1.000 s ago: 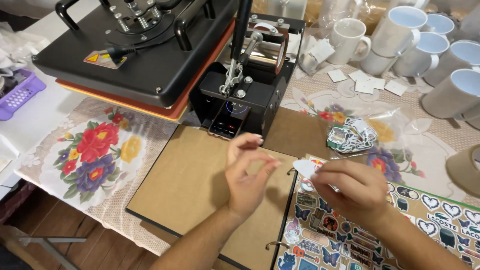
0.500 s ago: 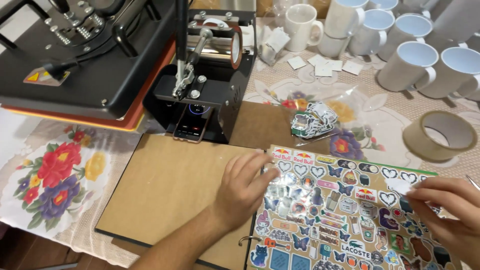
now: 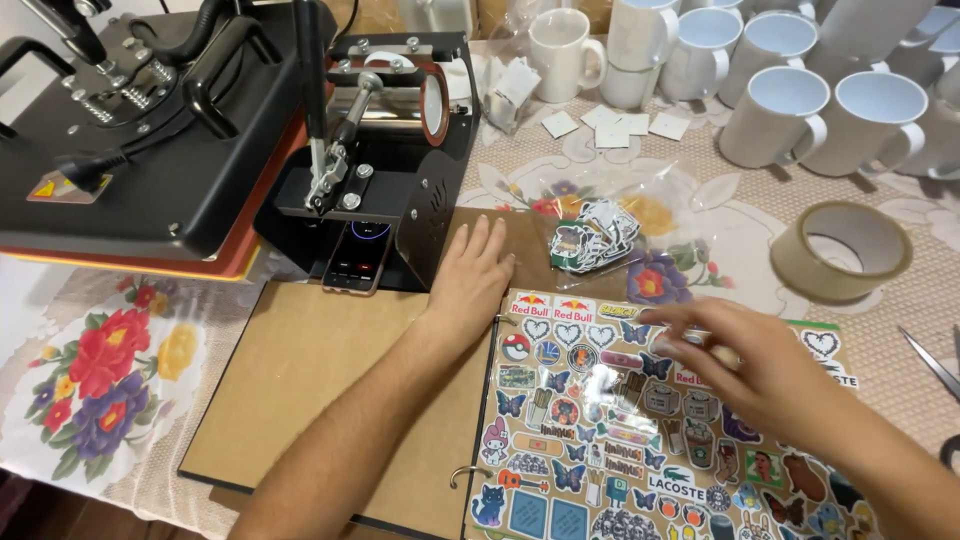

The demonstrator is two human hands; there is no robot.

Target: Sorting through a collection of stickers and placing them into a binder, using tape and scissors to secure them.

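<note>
Since half a second ago the right hand [image 3: 745,365] has come in from the page's right edge to its upper middle, and the left hand [image 3: 470,280] has slid up to the binder's top edge. At far left sits the heat press [image 3: 150,150], with the mug press [image 3: 385,150] and a phone [image 3: 357,255] beside it. The left hand lies flat, fingers spread and holding nothing, on the brown binder cover [image 3: 330,390]. The sticker sheet [image 3: 620,430] lies open to its right; it looks thin, limp and glossy, best lifted by an edge. The right hand hovers over it, fingers curled; blurred, so I cannot tell whether it pinches anything. Beyond lie a sticker bag [image 3: 595,235], mugs [image 3: 775,115] and tape roll [image 3: 842,250].
</note>
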